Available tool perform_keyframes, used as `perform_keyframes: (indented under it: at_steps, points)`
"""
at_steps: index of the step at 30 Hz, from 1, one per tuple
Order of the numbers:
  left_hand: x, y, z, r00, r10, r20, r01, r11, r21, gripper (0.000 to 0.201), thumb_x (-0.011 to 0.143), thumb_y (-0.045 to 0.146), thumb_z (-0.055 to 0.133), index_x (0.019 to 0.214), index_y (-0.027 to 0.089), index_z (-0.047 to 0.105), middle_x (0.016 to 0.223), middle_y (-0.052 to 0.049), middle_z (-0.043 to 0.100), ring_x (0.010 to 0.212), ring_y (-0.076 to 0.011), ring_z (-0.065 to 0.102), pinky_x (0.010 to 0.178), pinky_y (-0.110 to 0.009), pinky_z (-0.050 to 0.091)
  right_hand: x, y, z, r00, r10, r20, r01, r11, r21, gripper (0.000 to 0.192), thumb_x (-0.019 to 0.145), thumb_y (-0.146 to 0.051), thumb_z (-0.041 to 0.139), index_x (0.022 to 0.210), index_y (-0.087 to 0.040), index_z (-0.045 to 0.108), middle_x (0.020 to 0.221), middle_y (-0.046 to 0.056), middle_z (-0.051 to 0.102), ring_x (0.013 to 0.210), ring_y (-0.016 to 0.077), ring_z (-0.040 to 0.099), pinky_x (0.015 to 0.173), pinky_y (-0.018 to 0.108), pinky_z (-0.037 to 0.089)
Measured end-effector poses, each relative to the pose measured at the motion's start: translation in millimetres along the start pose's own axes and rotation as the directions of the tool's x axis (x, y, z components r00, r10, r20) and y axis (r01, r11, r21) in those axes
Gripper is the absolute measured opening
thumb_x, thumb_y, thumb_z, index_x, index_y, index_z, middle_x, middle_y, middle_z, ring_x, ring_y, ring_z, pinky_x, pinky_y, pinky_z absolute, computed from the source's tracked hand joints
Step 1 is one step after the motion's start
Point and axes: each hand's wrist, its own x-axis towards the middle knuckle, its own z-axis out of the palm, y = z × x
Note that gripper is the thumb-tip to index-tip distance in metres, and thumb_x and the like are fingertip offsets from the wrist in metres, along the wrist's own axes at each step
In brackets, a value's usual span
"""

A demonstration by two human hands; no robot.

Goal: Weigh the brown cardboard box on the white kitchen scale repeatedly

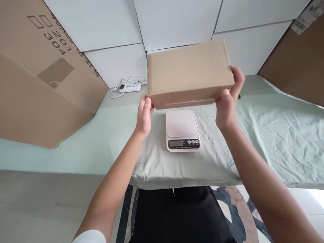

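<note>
A closed brown cardboard box [189, 71] is held up in the air, tilted slightly, between both of my hands. My left hand [144, 114] grips its lower left corner, thumb in front. At the lower right corner, my right hand [229, 98] clasps the box with the thumb on the near side and fingers around the end. Below and nearer to me, a white kitchen scale [182, 124] lies on the cloth-covered table, its plate bare. The scale has a small display and several round buttons along its front; no digits can be made out.
A large printed cardboard carton [50, 91] stands on the left, another carton [298, 64] on the right. A white power strip [133, 87] with a cable lies at the back against white panels [177, 23]. Pale green cloth [113, 135] covers the table, its front edge near my legs.
</note>
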Motion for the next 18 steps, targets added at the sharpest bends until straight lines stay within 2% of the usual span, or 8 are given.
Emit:
perform_keyframes:
  at_steps: [3, 6, 8, 13, 16, 18]
  points:
    - [29, -33, 9.3, 0.998, -0.027, -0.057, 0.025, 0.999, -0.042, 0.074, 0.098, 0.093, 0.055, 0.134, 0.030, 0.069, 0.155, -0.008, 0.074, 0.164, -0.0332, 0.059, 0.134, -0.046, 0.052, 16, 35, 29, 0.997, 0.010, -0.083, -0.006, 0.999, 0.044, 0.098, 0.097, -0.097, 0.040, 0.178, -0.044, 0.027, 0.187, 0.002, 0.036, 0.180, 0.0471, 0.025, 0.151, 0.070, 0.021]
    - [37, -71, 14.6, 0.980, -0.133, -0.149, 0.122, 0.990, -0.076, 0.081, 0.094, 0.096, 0.057, 0.135, 0.028, 0.068, 0.158, -0.011, 0.072, 0.161, -0.0342, 0.061, 0.133, -0.046, 0.052, 10, 68, 54, 0.994, 0.095, -0.048, -0.090, 0.990, 0.112, 0.107, 0.091, -0.101, 0.047, 0.176, -0.039, 0.028, 0.187, 0.005, 0.038, 0.180, 0.0452, 0.027, 0.151, 0.071, 0.016]
    - [36, -88, 15.4, 0.965, -0.199, -0.169, 0.186, 0.978, -0.090, 0.080, 0.093, 0.095, 0.059, 0.136, 0.028, 0.068, 0.159, -0.012, 0.073, 0.161, -0.0344, 0.062, 0.133, -0.047, 0.053, 1, 84, 60, 0.989, 0.148, -0.007, -0.145, 0.980, 0.138, 0.111, 0.088, -0.102, 0.048, 0.176, -0.037, 0.027, 0.187, 0.007, 0.037, 0.180, 0.0433, 0.027, 0.151, 0.071, 0.017]
    - [31, -101, 15.0, 0.959, -0.241, -0.146, 0.229, 0.969, -0.097, 0.074, 0.100, 0.088, 0.057, 0.143, 0.030, 0.069, 0.163, -0.009, 0.072, 0.163, -0.0308, 0.060, 0.134, -0.042, 0.052, -8, 100, 59, 0.976, 0.212, 0.046, -0.216, 0.968, 0.129, 0.111, 0.088, -0.102, 0.048, 0.177, -0.037, 0.028, 0.189, 0.007, 0.035, 0.180, 0.0398, 0.028, 0.151, 0.066, 0.020]
    - [33, -104, 12.5, 0.956, -0.263, -0.133, 0.254, 0.964, -0.079, 0.071, 0.102, 0.086, 0.055, 0.145, 0.031, 0.070, 0.166, -0.008, 0.071, 0.163, -0.0300, 0.061, 0.136, -0.043, 0.049, -8, 106, 59, 0.967, 0.253, 0.021, -0.254, 0.961, 0.112, 0.118, 0.084, -0.105, 0.047, 0.177, -0.035, 0.028, 0.189, 0.008, 0.035, 0.178, 0.0413, 0.031, 0.151, 0.068, 0.019]
    - [35, -106, 7.3, 0.956, -0.260, -0.138, 0.257, 0.965, -0.045, 0.072, 0.103, 0.085, 0.054, 0.149, 0.032, 0.070, 0.170, -0.006, 0.067, 0.168, -0.0294, 0.056, 0.141, -0.044, 0.044, -8, 111, 58, 0.967, 0.254, -0.006, -0.252, 0.963, 0.097, 0.117, 0.084, -0.105, 0.047, 0.177, -0.036, 0.029, 0.188, 0.008, 0.038, 0.178, 0.0413, 0.031, 0.150, 0.068, 0.020]
